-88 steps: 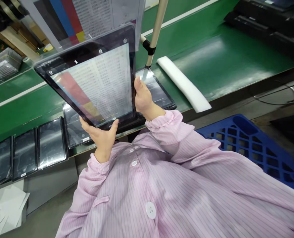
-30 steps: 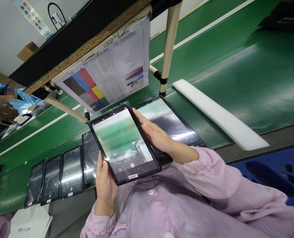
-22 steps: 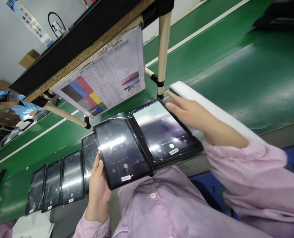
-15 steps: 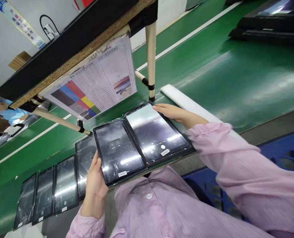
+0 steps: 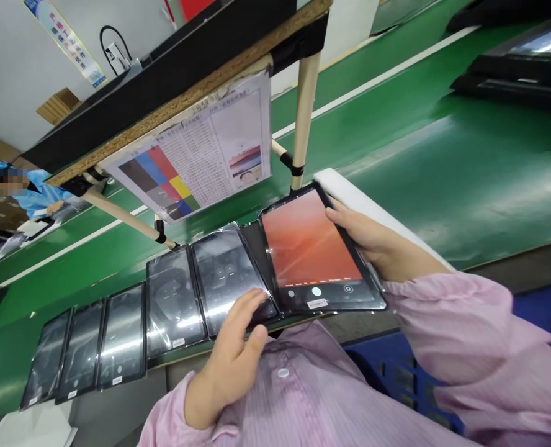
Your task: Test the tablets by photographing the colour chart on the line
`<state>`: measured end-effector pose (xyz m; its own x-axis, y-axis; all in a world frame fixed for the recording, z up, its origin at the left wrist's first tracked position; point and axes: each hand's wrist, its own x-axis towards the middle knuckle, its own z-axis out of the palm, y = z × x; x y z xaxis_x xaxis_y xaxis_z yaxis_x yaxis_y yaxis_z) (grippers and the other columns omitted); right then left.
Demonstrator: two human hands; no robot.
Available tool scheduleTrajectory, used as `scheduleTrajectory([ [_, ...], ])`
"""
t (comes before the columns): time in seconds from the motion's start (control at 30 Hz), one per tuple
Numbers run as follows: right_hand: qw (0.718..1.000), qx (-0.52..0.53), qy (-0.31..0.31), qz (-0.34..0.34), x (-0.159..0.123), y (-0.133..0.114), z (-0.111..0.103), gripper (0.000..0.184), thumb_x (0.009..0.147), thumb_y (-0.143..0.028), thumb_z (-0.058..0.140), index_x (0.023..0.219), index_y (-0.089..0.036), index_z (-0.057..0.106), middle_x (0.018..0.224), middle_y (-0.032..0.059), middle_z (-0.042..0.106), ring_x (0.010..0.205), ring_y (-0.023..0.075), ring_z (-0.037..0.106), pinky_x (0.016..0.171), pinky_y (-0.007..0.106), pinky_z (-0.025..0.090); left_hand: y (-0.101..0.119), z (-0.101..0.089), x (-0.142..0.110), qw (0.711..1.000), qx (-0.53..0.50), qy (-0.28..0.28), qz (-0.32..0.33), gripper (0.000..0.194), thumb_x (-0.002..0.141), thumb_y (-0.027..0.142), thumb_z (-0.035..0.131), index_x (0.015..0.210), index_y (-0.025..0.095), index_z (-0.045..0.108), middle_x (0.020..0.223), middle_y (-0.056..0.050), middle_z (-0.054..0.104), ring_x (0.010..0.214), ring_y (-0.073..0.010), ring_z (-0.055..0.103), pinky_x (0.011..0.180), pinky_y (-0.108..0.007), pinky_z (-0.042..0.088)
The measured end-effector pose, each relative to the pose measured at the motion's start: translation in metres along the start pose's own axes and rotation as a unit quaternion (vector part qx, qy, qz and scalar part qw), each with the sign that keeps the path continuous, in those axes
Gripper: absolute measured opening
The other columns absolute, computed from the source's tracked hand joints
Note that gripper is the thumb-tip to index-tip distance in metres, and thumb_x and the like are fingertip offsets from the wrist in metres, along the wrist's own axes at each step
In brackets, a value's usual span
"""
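Observation:
My right hand (image 5: pixel 366 233) grips the right edge of a tablet (image 5: pixel 310 242), which is tilted up a little. Its screen is orange with a row of camera controls near the bottom. Left of it a second tablet (image 5: pixel 224 273) lies with a dark screen showing two small icons. Over that tablet's lower right corner is my left hand (image 5: pixel 236 354), fingers apart and holding nothing; whether the fingertips touch it I cannot tell. A further dark tablet (image 5: pixel 173 298) lies beside it, with several more (image 5: pixel 121 335) in a row to the left.
A wooden-edged shelf (image 5: pixel 187 102) on pale posts stands over the green work surface (image 5: pixel 503 186), with a printed colour chart (image 5: pixel 192 149) hanging from it. A white strip (image 5: pixel 382 217) lies behind my right hand. A co-worker in blue (image 5: pixel 38 189) sits at far left.
My left hand has let go of the second tablet, which now lies further left in the row. My right hand has tilted up the right tablet, whose screen turned from pale to orange.

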<state>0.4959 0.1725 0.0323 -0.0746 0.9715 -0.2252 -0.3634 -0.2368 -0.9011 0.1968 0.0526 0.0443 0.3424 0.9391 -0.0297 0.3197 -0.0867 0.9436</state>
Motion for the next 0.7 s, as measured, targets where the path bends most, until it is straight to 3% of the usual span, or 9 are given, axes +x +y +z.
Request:
scheduleTrajectory([
  [0.07,0.999,-0.015,0.038,-0.018,-0.010,0.000,0.002,0.069,0.084,-0.035,0.067,0.147,-0.034,0.041,0.136,0.0102,0.061,0.089,0.0211,0.072,0.078,0.032,0.059,-0.003,0.012,0.008,0.999,-0.031,0.006,-0.017,0.046,0.094,0.035,0.059,0.140,0.027,0.059,0.149,-0.010,0.053,0.140,-0.0268,0.046,0.123,-0.045,0.027],
  [0.17,0.995,-0.040,0.074,-0.060,-0.026,-0.012,0.007,0.084,0.076,-0.032,0.076,0.150,-0.038,0.038,0.148,0.0068,0.051,0.104,0.0209,0.069,0.078,0.027,0.058,-0.007,0.025,0.022,0.992,-0.099,0.060,-0.043,0.059,0.089,0.038,0.067,0.145,0.024,0.053,0.155,-0.013,0.045,0.145,-0.0292,0.040,0.123,-0.048,0.025],
  [0.27,0.993,-0.050,0.069,-0.082,-0.044,-0.028,0.024,0.097,0.070,-0.037,0.081,0.154,-0.037,0.033,0.145,0.0084,0.054,0.101,0.0233,0.070,0.070,0.028,0.058,0.002,0.028,0.032,0.967,-0.243,0.021,-0.069,0.066,0.086,0.046,0.070,0.144,0.020,0.051,0.151,-0.017,0.049,0.141,-0.0330,0.045,0.118,-0.051,0.035],
  [0.33,0.991,-0.048,0.058,-0.109,-0.054,-0.033,0.045,0.111,0.066,-0.043,0.084,0.157,-0.037,0.021,0.136,0.0099,0.061,0.093,0.0248,0.071,0.068,0.033,0.059,0.011,0.024,0.034,0.945,-0.320,0.010,-0.059,0.064,0.087,0.047,0.068,0.143,0.020,0.051,0.147,-0.017,0.053,0.134,-0.0324,0.052,0.112,-0.048,0.042],
  [0.37,0.989,-0.046,0.055,-0.132,-0.058,-0.033,0.057,0.116,0.066,-0.045,0.084,0.158,-0.036,0.015,0.130,0.0099,0.064,0.092,0.0253,0.071,0.070,0.035,0.060,0.014,0.020,0.033,0.942,-0.331,0.042,-0.045,0.063,0.087,0.046,0.068,0.142,0.021,0.050,0.146,-0.016,0.054,0.133,-0.0311,0.054,0.110,-0.046,0.044],
  [0.43,0.978,-0.040,0.044,-0.201,-0.060,-0.029,0.084,0.115,0.068,-0.050,0.083,0.157,-0.036,0.011,0.122,0.0091,0.068,0.094,0.0256,0.071,0.077,0.039,0.061,0.015,0.011,0.028,0.941,-0.297,0.164,-0.011,0.062,0.086,0.044,0.070,0.140,0.022,0.048,0.147,-0.014,0.053,0.133,-0.0283,0.053,0.109,-0.042,0.045],
  [0.53,0.951,-0.039,-0.001,-0.306,-0.053,-0.016,0.118,0.090,0.079,-0.054,0.074,0.152,-0.034,0.025,0.128,0.0093,0.065,0.110,0.0267,0.067,0.088,0.042,0.060,0.005,-0.004,0.018,0.929,-0.192,0.311,0.053,0.067,0.084,0.043,0.072,0.141,0.023,0.044,0.145,-0.014,0.053,0.133,-0.0273,0.053,0.109,-0.040,0.044],
  [0.7,0.932,-0.045,-0.038,-0.359,-0.032,0.002,0.150,0.060,0.093,-0.062,0.052,0.145,-0.033,0.042,0.142,0.0048,0.057,0.134,0.0273,0.052,0.096,0.043,0.058,-0.015,-0.019,0.006,0.901,-0.001,0.412,0.136,0.085,0.075,0.042,0.080,0.145,0.022,0.036,0.144,-0.016,0.049,0.135,-0.0287,0.049,0.112,-0.041,0.042],
])
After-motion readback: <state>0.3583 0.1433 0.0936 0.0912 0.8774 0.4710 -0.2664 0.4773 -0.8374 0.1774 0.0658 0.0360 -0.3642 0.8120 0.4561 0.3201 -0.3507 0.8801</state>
